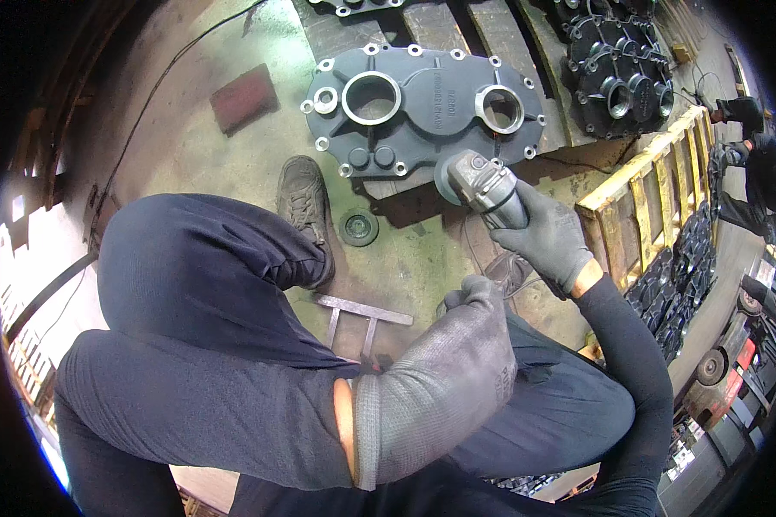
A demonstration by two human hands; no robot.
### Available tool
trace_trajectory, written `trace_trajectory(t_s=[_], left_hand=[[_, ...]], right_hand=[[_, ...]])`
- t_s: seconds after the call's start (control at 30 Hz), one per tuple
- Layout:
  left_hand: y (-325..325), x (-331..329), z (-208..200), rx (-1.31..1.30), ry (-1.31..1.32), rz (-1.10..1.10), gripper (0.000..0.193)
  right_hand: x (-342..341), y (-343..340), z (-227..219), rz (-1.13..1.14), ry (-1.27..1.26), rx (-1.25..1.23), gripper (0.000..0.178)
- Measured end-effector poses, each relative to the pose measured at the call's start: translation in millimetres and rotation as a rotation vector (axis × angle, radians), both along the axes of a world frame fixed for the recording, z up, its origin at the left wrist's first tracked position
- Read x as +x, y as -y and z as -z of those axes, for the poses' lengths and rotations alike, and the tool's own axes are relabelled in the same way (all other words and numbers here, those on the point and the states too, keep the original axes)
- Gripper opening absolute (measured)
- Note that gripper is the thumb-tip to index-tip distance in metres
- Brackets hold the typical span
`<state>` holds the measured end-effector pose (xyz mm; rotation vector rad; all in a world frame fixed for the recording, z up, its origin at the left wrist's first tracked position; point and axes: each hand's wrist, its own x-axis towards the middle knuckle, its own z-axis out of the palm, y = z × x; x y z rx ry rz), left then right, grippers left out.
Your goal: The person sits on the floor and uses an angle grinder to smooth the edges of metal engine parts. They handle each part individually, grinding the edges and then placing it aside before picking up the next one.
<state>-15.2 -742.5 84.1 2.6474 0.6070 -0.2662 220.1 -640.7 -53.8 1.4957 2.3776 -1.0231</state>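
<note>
My right hand [547, 241], in a grey work glove, is wrapped round the body of an angle grinder [485, 183]. The grinder's disc [445, 179] is at the lower right edge of a dark grey cast metal housing cover [440, 95]; whether they touch, I cannot tell. This cover lies flat, with two large round bores and bolt holes round its rim. My left hand [448, 370], also gloved, is held over my lap with its fingers curled in. Its back faces up, so anything inside the fingers is hidden.
The cover rests on a wooden pallet [435, 26]. On the floor are a red-brown mat [244, 99], a round disc [359, 227] and a small metal frame [366, 310]. Right stand a yellow wooden pallet [647, 185] and dark castings [621, 73]. Another person [746, 185] is at far right.
</note>
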Motion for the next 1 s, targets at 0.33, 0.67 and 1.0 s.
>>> trace_trajectory(t_s=[0.33, 0.67, 1.0], left_hand=[[-6.5, 3.0, 5.0, -0.020, -0.006, -0.014, 0.019], [-7.3, 7.9, -3.9, -0.071, -0.120, 0.019, 0.030], [-9.6, 14.1, -0.2, -0.088, -0.158, 0.043, 0.026]], right_hand=[[33.6, 12.6, -1.0, 0.045, 0.073, -0.136, 0.069], [80.7, 13.0, -9.7, 0.247, -0.008, -0.082, 0.079], [57.9, -2.5, -10.1, 0.183, 0.082, -0.045, 0.083]])
